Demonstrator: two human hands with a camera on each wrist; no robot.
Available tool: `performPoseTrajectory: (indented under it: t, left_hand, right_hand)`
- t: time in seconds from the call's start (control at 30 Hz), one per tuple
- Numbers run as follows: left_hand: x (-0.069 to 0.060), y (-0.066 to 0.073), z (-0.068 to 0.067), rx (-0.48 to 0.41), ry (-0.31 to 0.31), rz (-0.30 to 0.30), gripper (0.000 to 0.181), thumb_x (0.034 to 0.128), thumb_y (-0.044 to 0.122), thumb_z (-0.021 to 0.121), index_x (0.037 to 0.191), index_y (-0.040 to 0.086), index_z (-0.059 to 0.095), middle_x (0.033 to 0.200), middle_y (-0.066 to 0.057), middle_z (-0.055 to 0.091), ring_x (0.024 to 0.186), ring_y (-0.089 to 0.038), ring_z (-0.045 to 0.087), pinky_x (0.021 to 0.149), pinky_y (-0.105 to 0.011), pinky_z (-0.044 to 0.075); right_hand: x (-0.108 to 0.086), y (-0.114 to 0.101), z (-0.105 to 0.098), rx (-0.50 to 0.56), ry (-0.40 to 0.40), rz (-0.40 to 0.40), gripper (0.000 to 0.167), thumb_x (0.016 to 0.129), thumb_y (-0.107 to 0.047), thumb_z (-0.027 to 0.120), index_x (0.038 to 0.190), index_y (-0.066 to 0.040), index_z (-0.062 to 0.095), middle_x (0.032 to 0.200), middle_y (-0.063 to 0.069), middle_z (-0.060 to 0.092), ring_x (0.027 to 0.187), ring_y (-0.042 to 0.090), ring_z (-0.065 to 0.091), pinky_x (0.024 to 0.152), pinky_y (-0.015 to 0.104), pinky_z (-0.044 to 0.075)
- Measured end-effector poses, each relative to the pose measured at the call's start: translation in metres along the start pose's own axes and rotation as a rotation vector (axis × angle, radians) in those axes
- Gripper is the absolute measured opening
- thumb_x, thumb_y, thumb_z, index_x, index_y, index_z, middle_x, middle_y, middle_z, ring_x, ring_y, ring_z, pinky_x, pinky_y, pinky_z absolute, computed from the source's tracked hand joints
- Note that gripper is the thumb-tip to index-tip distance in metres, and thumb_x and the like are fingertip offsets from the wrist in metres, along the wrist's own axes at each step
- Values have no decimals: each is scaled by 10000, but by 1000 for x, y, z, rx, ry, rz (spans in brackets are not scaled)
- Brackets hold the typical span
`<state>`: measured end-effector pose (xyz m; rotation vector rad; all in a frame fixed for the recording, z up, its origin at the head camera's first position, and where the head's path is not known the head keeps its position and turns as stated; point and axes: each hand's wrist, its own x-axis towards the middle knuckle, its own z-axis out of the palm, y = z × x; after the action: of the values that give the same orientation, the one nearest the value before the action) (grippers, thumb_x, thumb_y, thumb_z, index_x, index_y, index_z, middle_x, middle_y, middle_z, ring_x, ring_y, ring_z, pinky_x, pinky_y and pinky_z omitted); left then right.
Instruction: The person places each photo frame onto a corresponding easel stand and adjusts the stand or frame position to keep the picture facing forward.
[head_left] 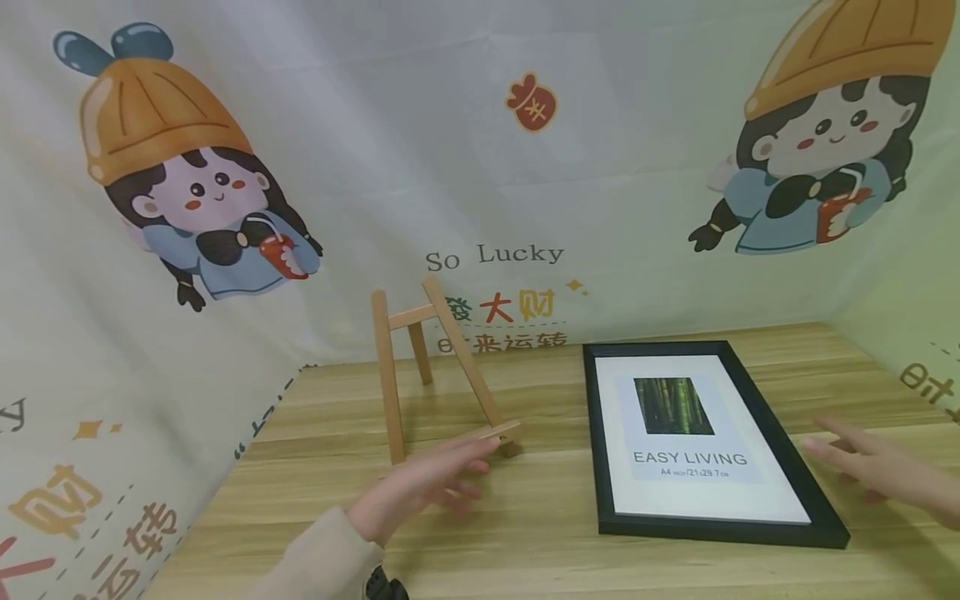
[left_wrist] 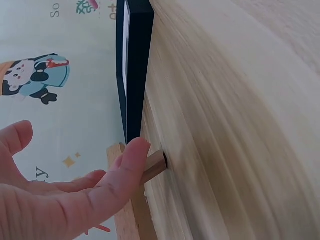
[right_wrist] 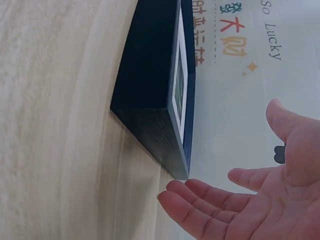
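A small wooden easel (head_left: 387, 375) stands upright on the left half of the wooden table. My left hand (head_left: 427, 487) is over its front ledge, fingers extended; whether it touches the ledge I cannot tell. In the left wrist view, the left hand (left_wrist: 75, 200) has its fingers beside a wooden piece of the easel (left_wrist: 156, 166). A black picture frame (head_left: 606, 467) lies flat to the right, its white insert reading "EASY LIVING". Off the frame's right side is my right hand (head_left: 885, 475), fingers loosely extended, holding nothing. The right wrist view shows that hand (right_wrist: 250, 205) near a frame corner (right_wrist: 155, 135).
A pale printed cloth (head_left: 390, 167) with cartoon figures and lettering hangs behind the table (head_left: 525, 558) and along both sides. Bare wood shows between the easel and the frame. A dark band is at the left wrist.
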<state>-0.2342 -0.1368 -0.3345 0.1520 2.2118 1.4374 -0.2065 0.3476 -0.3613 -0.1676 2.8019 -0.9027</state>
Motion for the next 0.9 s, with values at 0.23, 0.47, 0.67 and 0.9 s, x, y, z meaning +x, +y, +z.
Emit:
performPoseTrajectory:
  t: [0.23, 0.47, 0.67, 0.9]
  left_hand:
    - [9, 5, 8, -4, -8, 1, 719, 880, 505, 494, 1401, 37, 330, 1287, -265, 452, 981, -343, 575, 760, -449, 525]
    - [16, 8, 17, -22, -35, 19, 670, 898, 451, 496, 1380, 11, 348, 1282, -280, 447, 984, -372, 577, 749, -467, 528]
    - [22, 6, 26, -32, -62, 12, 701, 915, 454, 464, 1402, -18, 284, 1248, -252, 482, 946, -338, 594, 732, -436, 540]
    - [28, 5, 37, -31, -109, 5, 654, 919, 438, 455, 1377, -12, 328, 1240, -247, 481, 948, -335, 592, 750, -445, 535]
  right_hand:
    - [2, 2, 4, 39, -24, 4, 745, 983, -435, 275, 1339, 195, 99, 1191, 445, 396, 879, 310, 575, 600, 320, 494]
    - [3, 3, 6, 115, -58, 55, 777, 978, -456, 275, 1345, 192, 53, 1079, 375, 477, 868, 254, 551, 642, 360, 529]
    - [4, 5, 8, 168, -86, 112, 807, 968, -493, 257, 1358, 172, 18, 1220, 471, 309, 920, 324, 585, 675, 396, 542]
    - [4, 4, 11, 231, -115, 142, 830, 965, -505, 243, 1356, 182, -8, 1265, 450, 305, 945, 316, 585, 682, 385, 533]
